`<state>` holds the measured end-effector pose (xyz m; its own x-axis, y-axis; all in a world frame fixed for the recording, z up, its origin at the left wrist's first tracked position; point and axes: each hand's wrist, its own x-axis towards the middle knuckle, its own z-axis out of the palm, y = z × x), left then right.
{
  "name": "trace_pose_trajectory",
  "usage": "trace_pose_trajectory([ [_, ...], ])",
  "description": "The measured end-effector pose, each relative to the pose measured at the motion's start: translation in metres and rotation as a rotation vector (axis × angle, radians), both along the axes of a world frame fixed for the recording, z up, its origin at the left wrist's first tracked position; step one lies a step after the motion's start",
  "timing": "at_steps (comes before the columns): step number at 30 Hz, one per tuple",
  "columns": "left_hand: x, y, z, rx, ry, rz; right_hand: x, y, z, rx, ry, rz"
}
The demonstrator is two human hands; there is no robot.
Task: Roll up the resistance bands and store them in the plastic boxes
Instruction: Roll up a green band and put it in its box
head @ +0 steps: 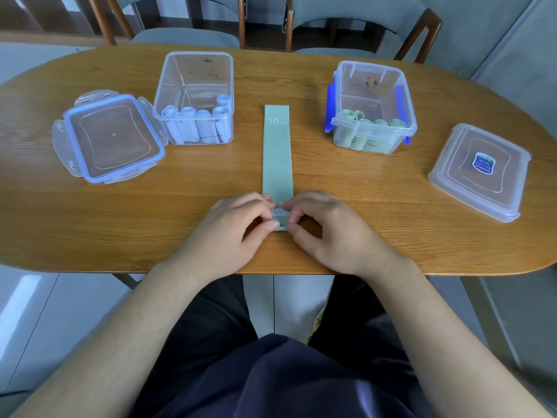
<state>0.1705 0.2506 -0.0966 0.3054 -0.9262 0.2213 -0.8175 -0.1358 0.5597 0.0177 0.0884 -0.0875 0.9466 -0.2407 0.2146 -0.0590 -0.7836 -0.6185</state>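
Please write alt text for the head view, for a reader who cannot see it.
The left hand and right hand pinch the near end of a flat pale green resistance band marked 30 LB on an oval wooden table. Beyond stand two open clear plastic boxes: the left box holds rolled pale blue bands, the right box rolled green bands.

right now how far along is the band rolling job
Done: pale rolls stand in the left box, green rolls in the blue-latched box. In hand: the left hand and right hand pinch the near end of the flat green band, starting its roll. Left: finish rolling it, store it, likely close both boxes; the left lid and right lid lie off.
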Motion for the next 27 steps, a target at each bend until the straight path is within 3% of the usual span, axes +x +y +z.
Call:
trace_pose_trajectory([
  [12,-0.006,-0.004,-0.002,0.021,-0.216,0.034,0.002,0.003,-0.005,-0.194,-0.033,0.021],
  [18,-0.001,-0.002,-0.004,0.024,-0.17,-0.011,0.002,-0.006,-0.002,-0.089,-0.006,0.078],
  [27,0.008,0.002,-0.005,-0.017,-0.1,-0.047,0.007,-0.005,-0.005,-0.04,0.018,-0.01],
])
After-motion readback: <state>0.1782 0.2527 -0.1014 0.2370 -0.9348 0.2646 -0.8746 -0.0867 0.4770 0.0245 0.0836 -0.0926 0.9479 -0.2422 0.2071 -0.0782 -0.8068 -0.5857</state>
